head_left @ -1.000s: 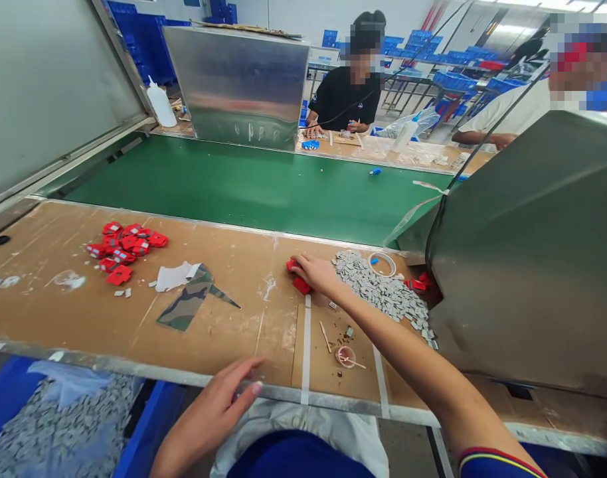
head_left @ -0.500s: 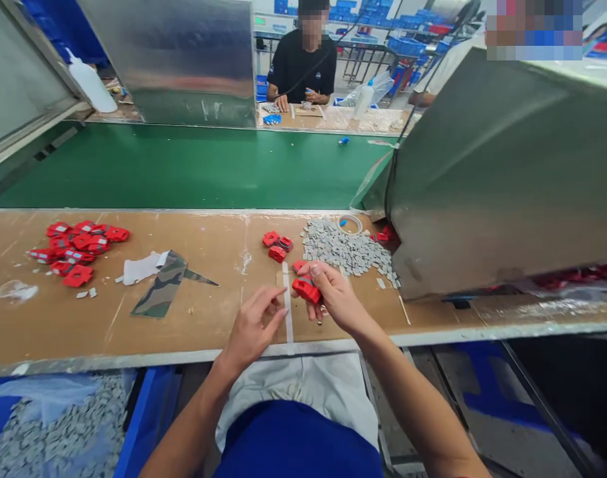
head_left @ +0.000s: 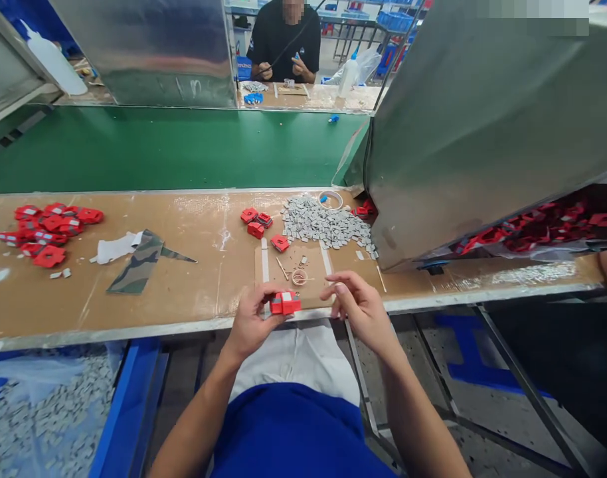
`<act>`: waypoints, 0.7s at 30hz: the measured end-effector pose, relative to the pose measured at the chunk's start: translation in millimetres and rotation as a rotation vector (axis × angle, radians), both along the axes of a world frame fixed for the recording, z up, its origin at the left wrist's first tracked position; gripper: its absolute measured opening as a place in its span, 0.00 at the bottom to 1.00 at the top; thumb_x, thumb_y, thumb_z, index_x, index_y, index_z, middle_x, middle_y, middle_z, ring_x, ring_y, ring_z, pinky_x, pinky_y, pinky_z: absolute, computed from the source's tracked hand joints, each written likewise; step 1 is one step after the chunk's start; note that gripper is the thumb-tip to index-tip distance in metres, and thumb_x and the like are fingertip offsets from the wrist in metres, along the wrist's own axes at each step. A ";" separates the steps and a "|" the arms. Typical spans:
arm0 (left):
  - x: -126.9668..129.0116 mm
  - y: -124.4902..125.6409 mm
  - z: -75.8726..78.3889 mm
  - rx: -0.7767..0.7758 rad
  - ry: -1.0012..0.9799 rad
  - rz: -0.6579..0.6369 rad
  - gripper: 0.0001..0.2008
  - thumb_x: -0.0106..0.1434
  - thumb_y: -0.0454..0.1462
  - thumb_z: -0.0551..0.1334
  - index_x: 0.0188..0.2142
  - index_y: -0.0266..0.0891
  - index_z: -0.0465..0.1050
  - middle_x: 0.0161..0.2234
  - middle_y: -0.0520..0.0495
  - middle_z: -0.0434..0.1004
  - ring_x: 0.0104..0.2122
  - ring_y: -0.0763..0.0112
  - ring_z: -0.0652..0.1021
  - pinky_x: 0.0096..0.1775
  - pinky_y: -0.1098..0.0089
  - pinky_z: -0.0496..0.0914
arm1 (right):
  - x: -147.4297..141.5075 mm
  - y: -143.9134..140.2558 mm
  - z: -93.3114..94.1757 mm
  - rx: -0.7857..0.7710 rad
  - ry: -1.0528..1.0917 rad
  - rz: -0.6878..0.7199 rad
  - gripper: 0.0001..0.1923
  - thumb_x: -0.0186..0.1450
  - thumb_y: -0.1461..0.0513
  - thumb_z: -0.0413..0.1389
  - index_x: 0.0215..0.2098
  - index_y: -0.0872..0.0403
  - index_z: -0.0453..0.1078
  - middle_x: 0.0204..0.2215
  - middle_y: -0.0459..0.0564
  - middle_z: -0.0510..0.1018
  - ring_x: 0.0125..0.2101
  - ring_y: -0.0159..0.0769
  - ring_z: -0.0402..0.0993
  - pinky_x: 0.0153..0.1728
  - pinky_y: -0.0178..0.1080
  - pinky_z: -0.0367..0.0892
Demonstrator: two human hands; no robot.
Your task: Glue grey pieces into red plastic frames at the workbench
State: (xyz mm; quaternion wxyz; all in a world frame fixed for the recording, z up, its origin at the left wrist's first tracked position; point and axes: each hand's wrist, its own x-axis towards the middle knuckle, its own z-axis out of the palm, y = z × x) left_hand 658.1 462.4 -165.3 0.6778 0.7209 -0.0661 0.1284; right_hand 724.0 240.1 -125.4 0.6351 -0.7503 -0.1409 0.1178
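Left hand [head_left: 251,320], lower centre of frame: grip clamped on red part [head_left: 286,303]. Right hand [head_left: 362,311], rightward: grip apart, near small cup [head_left: 299,276].

Left hand [head_left: 252,320]: thumb and fingers closed in a pinch
Right hand [head_left: 362,309]: fingers loosely curled, parted
Forearms [head_left: 196,405]: both angled inward

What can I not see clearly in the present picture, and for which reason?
- Head view: the far side of the red part, turned away and partly covered by the left hand.
- Head view: the upper right red pile, hidden by the metal panel.
- Head view: the contents of the cup, too small.
- Head view: the bin, cut off by the left and bottom edges.
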 end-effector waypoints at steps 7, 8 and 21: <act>-10.6 10.8 -39.2 -0.179 0.281 0.108 0.15 0.61 0.41 0.75 0.43 0.40 0.74 0.52 0.37 0.82 0.46 0.62 0.84 0.46 0.66 0.78 | 26.2 -1.5 -74.0 -0.111 -0.098 -0.009 0.19 0.65 0.54 0.64 0.52 0.53 0.74 0.31 0.48 0.80 0.23 0.32 0.71 0.24 0.34 0.68; -9.7 16.5 -36.6 -0.157 0.302 0.113 0.15 0.62 0.41 0.74 0.43 0.40 0.74 0.53 0.37 0.82 0.47 0.62 0.84 0.47 0.66 0.77 | 28.4 2.5 -77.5 -0.113 -0.105 -0.002 0.18 0.65 0.55 0.64 0.51 0.53 0.75 0.31 0.48 0.80 0.23 0.32 0.71 0.24 0.34 0.68; 8.3 22.4 -30.4 0.107 0.314 0.041 0.10 0.61 0.35 0.72 0.41 0.41 0.76 0.45 0.43 0.80 0.44 0.65 0.80 0.43 0.71 0.75 | 43.3 16.3 -80.2 0.004 -0.298 -0.115 0.06 0.71 0.64 0.61 0.39 0.49 0.81 0.37 0.50 0.86 0.38 0.39 0.83 0.39 0.39 0.76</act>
